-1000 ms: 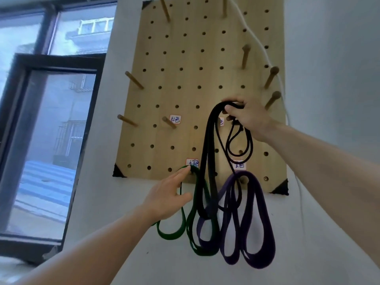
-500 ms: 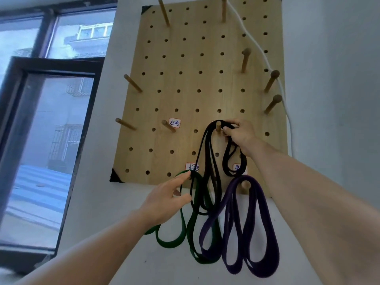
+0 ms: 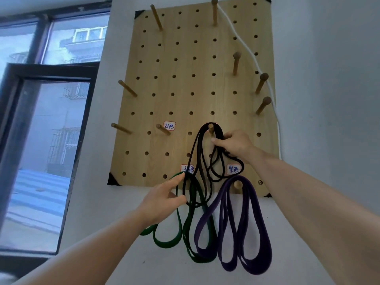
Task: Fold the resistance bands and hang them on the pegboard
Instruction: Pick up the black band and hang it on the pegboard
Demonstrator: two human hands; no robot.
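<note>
Black band (image 3: 203, 126) over a pegboard (image 3: 185, 79) peg (image 3: 211, 128) — right hand (image 3: 236, 144) grips it.

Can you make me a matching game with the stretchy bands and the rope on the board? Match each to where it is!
1 black band
2 purple band
3 green band
4 white cord

A at the left hand fingertips
B runs down the pegboard right edge
C gripped by the right hand
D hangs from the bottom right peg

Pairs: 1-C, 2-D, 3-A, 4-B
</note>
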